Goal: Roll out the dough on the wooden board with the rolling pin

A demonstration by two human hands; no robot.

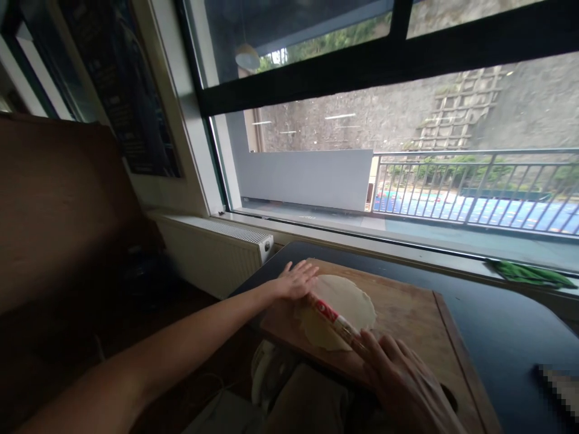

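A thin round sheet of pale dough [348, 301] lies flat on a wooden board [407, 313]. Across it rests a roller wrapped in a red and white label [330, 316], running from upper left to lower right. My left hand [296, 280] lies flat with fingers together on the roller's far left end, at the board's left edge. My right hand [398, 377] presses palm-down on the roller's near right end, fingers spread over it. Both palms rest on the roller rather than gripping it.
The board sits on a dark table [506, 325] under a big window. A white radiator [217, 247] stands to the left, below the sill. Something green [529, 274] lies on the sill at right. A blurred object [558, 386] sits at the table's right edge.
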